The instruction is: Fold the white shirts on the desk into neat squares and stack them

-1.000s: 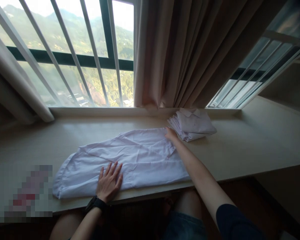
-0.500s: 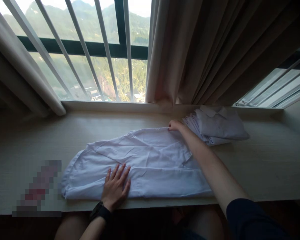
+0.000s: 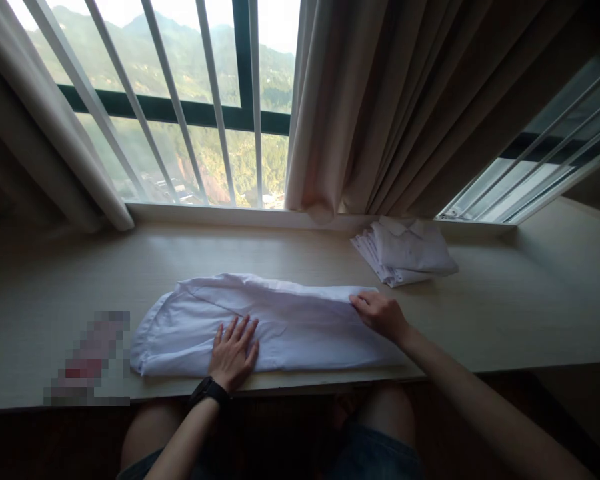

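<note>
A white shirt [image 3: 300, 333] lies lengthwise along the sill, partly folded into a long strip. On its near left part my left hand [image 3: 234, 350] rests flat with the fingers spread. My right hand [image 3: 380, 312] pinches the far edge of the cloth near the right end, and that edge is slightly raised in a fold. Beyond the right hand sits a stack of folded white shirts [image 3: 413, 250], the top one with its collar showing.
The pale wooden sill [image 3: 485, 313] runs across the view below a barred window [image 3: 205, 160]. Beige curtains [image 3: 360, 107] hang at its back. A pixelated object [image 3: 93, 360] lies left of the shirt. My knees [image 3: 387, 413] are below the front edge.
My right hand has drawn the shirt's far edge toward me, covering the creased part at the right. My left hand stays flat on the cloth. The camera view has shifted a little.
</note>
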`<state>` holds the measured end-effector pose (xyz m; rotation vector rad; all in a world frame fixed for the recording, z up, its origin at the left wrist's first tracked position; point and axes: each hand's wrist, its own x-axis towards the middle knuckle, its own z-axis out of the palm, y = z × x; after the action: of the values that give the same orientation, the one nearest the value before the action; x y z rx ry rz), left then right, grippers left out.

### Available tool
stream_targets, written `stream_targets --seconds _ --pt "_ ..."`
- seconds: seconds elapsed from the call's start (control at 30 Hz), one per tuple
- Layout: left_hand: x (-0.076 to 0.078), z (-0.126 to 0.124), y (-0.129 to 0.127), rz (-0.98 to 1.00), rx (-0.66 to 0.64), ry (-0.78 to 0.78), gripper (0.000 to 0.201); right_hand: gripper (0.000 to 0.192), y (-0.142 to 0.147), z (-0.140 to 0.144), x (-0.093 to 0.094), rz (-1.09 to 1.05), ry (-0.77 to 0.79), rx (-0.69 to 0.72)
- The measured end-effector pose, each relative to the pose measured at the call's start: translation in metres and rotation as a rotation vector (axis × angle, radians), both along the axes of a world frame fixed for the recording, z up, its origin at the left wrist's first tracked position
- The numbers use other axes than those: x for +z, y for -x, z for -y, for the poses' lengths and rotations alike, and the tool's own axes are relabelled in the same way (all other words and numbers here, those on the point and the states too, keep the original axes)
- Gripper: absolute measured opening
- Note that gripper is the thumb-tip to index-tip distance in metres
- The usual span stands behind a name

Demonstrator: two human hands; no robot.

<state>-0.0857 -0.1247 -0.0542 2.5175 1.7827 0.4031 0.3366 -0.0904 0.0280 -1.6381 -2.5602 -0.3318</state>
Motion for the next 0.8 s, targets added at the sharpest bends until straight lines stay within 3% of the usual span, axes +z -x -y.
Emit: stream_targets --seconds 0.1,0.2,0.47,0.67,0.8 --pt "-0.001 0.001 -0.001 0.002 0.005 -0.005 0.055 0.042 -0.006 0.056 -0.051 -0.038 -0.023 -0.011" --pt "-0.001 0.002 -0.001 -0.009 0.01 -0.011 0.055 0.042 -0.01 0.078 -0.085 -0.087 -0.075 -0.1" --pt "-0.001 0.004 -0.002 -0.001 0.015 -0.046 0.053 0.046 -0.047 0.051 -0.095 -0.141 -0.287 -0.196" --pt "-0.001 0.006 -0.001 0.034 0.004 -0.058 0.052 0.05 -0.065 0.056 -0.132 -0.195 -0.216 -0.211" --pt "-0.003 0.007 0.0 0.075 0.004 -0.089 0.049 0.046 -0.067 0.059 -0.142 -0.251 -0.198 -0.252"
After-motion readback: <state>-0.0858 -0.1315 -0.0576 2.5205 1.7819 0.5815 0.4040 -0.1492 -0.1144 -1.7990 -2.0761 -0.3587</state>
